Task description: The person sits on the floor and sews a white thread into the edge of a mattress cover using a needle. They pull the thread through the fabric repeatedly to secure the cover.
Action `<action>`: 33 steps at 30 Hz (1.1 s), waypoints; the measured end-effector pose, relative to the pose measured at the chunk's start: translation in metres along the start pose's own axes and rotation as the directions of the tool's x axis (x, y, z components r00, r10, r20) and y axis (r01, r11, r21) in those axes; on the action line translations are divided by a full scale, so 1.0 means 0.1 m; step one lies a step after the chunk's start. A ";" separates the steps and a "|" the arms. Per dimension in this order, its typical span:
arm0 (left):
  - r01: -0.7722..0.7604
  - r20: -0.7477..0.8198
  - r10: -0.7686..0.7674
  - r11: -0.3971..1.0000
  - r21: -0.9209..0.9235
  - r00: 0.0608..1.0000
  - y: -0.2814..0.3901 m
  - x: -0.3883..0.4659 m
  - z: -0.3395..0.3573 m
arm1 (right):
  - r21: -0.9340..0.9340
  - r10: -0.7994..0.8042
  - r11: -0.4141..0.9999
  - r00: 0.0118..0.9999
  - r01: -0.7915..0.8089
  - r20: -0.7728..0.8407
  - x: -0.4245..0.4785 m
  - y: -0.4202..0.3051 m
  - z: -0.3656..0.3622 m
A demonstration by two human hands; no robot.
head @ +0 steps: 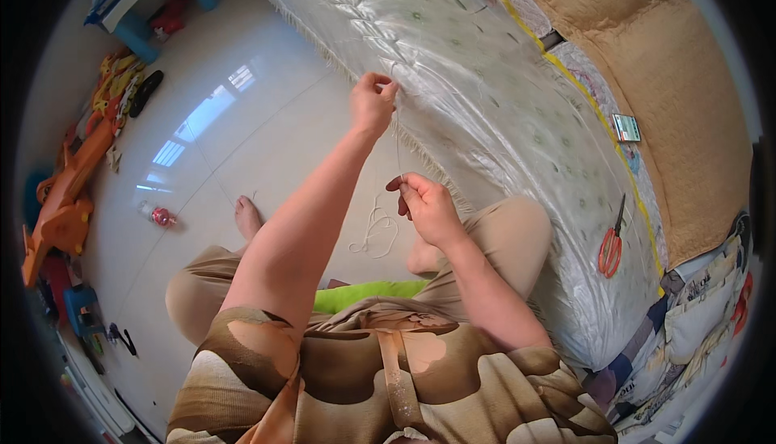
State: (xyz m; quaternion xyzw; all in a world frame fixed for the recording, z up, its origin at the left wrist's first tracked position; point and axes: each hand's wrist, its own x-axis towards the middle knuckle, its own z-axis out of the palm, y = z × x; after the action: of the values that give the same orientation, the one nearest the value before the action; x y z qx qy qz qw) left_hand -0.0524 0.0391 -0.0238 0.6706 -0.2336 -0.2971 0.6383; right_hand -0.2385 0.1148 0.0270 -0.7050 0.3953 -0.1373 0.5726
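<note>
A pale thread (398,141) runs taut between my two hands. My left hand (374,101) is raised at the fringed edge of a shiny whitish fabric cover (485,98), its thumb and fingers pinched on the thread; whether a needle is there I cannot tell. Lower and nearer to me, my right hand (427,204) holds the thread between thumb and forefinger. Loose loops of thread (382,235) lie on the floor below it. The cover has a twisted, gathered band (357,14) ending just beyond my left hand. Scissors with orange-red handles (610,251) rest on the cover at the right.
A tan padded cover (685,111) and a phone-like device (626,127) are at the right. On the tiled floor (200,189) at the left lie a clear bottle with a red part (159,214), an orange plastic toy (66,214) and a dark shoe (145,92). Something green is under me.
</note>
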 end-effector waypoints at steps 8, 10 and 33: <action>0.043 0.027 -0.046 0.991 0.124 0.999 -0.17 -0.29 -0.60 | 0.174 0.012 0.985 1.000 -0.015 0.016 0.05 -0.03 -0.03; 0.025 0.047 -0.034 0.986 0.165 0.998 -0.21 -0.29 -0.51 | 0.233 -0.036 0.972 0.999 0.033 0.008 0.01 -0.13 0.00; -0.560 0.569 0.266 0.704 0.438 0.779 -0.47 -1.52 -0.75 | 0.355 -0.163 0.910 0.973 0.212 -0.163 -0.08 -0.22 -0.23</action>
State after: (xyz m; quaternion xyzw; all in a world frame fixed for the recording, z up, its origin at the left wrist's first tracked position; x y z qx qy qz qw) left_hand -0.1118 0.2024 -0.0547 0.6691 -0.6074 -0.2055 0.3757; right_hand -0.2503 0.1052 0.0564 -0.6086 0.3289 -0.3093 0.6525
